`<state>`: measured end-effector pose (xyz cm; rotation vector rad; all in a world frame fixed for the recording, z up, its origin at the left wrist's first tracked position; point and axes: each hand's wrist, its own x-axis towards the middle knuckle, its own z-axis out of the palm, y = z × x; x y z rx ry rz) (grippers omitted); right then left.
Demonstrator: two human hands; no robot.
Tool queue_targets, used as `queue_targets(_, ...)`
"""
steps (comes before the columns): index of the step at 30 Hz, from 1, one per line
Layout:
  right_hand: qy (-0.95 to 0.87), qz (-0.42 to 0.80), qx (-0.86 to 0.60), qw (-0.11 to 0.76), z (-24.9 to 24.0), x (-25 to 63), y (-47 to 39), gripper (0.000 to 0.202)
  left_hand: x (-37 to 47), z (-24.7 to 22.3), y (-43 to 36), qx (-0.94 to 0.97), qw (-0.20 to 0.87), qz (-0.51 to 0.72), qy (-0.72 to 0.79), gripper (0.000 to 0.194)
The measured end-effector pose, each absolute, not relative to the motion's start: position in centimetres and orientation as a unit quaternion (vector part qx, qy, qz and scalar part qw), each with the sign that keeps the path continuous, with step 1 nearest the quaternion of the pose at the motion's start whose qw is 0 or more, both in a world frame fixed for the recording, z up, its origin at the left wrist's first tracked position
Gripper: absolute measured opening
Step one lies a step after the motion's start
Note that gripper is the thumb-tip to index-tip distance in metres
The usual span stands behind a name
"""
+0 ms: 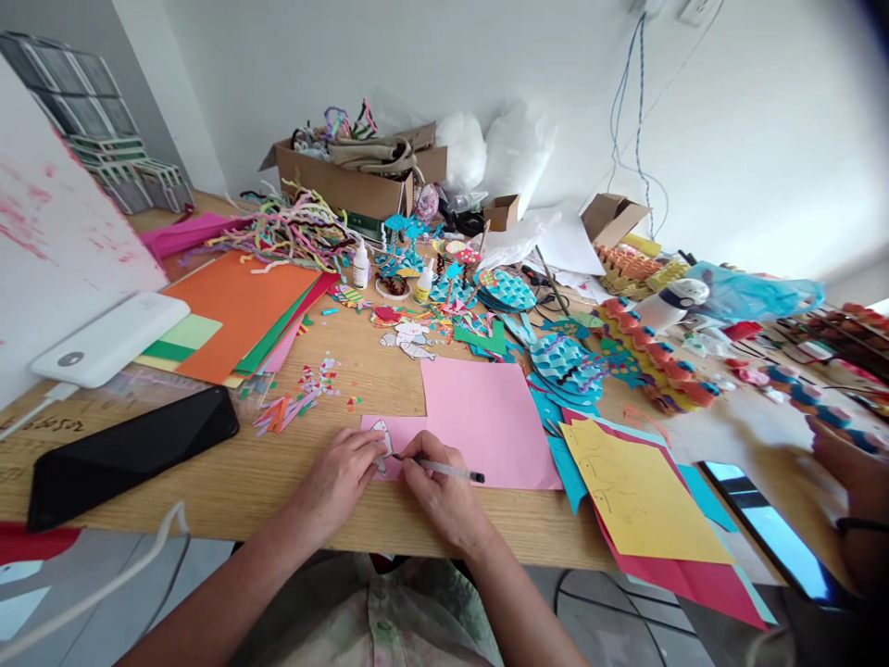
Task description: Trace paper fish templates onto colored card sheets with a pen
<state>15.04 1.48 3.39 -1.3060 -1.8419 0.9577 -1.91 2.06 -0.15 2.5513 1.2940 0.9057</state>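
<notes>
A small white paper fish cutout (381, 446) lies on a strip of pink paper (411, 428) near the table's front edge. The fingers of my left hand (346, 471) are pressed together on the cutout, holding it down. My right hand (442, 486) is closed round a gel pen (450, 471); its tip meets the cutout's right edge. The strip joins a larger pink sheet (490, 417). Beyond it, several other white fish cutouts (409, 338) lie in a small pile.
Left are a black phone (131, 454), a white power bank (111, 339) and an orange sheet (243, 296). Paper scraps (316, 382) and glue bottles (361, 266) lie beyond. To the right are a yellow sheet (645, 491), a lit phone (770, 528) and another person's hand (844, 459).
</notes>
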Motion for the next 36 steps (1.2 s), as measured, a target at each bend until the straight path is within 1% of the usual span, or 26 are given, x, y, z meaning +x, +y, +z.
queue_targets(7,-0.719,0.351,-0.503,0.327,3.0,15.2,1.5,0.011,-2.0,-0.1,2.0,0.848,0.092,0.292,0.432,0.031)
queue_targets(25,-0.738,0.346,-0.487,0.314,3.0,14.1,1.1,0.01,-2.0,-0.3,2.1,0.847,0.053,0.317,0.423,0.024)
queue_targets(30,-0.74,0.344,-0.483,0.317,3.1,14.0,1.3,0.011,-2.0,-0.5,2.3,0.847,0.053,0.321,0.421,0.021)
queue_targets(36,-0.742,0.351,-0.482,0.305,3.3,14.2,1.0,0.012,-2.1,-0.5,2.2,0.845,0.067,0.315,0.427,0.023)
